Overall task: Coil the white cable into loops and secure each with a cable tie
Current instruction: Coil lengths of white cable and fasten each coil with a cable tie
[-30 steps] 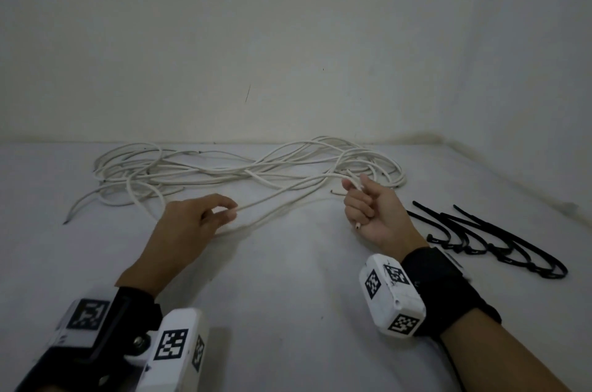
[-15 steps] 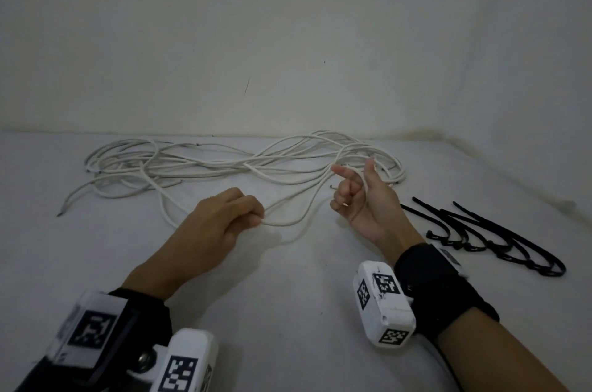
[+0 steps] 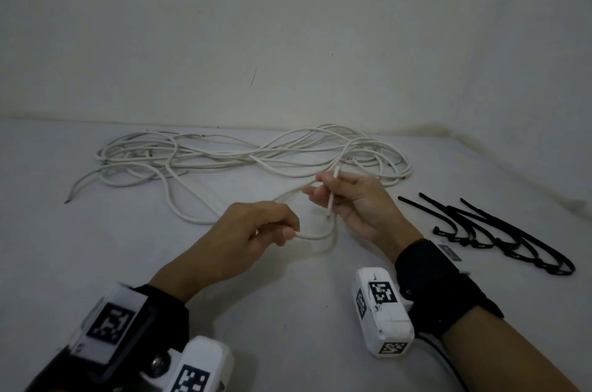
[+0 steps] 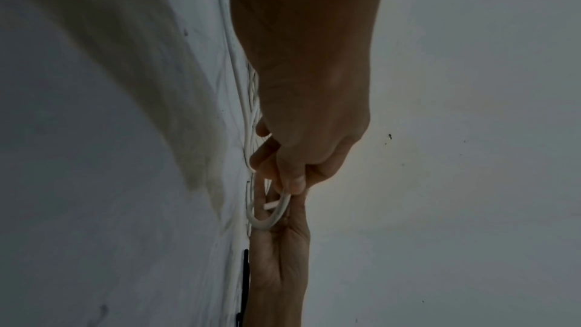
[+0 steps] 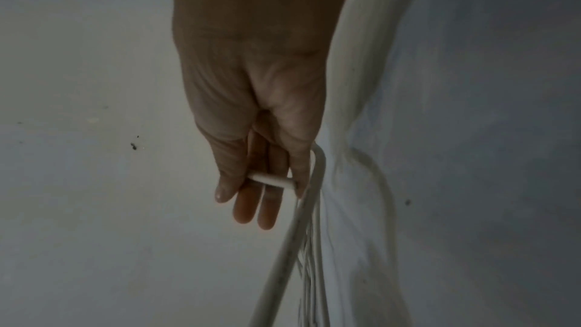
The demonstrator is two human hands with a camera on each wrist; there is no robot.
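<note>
White cable (image 3: 224, 157) sprawled tangled on surface, black cable ties (image 3: 499, 231) right

Hands working: two, left hand (image 3: 253, 231), right hand (image 3: 355, 202)
White cable lying far: one tangle (image 3: 224, 157)
Cable ties waiting right: about four (image 3: 499, 231)

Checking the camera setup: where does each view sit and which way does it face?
Head: worn on the head, faces forward and down at the table; shows both forearms, left hand and right hand holding the white cable, black cable ties to the right.
Left wrist: looks along the left hand to its grip on the cable loop.
Right wrist: looks along the right hand at the cable end.
Shared: all three show the white cable.
</note>
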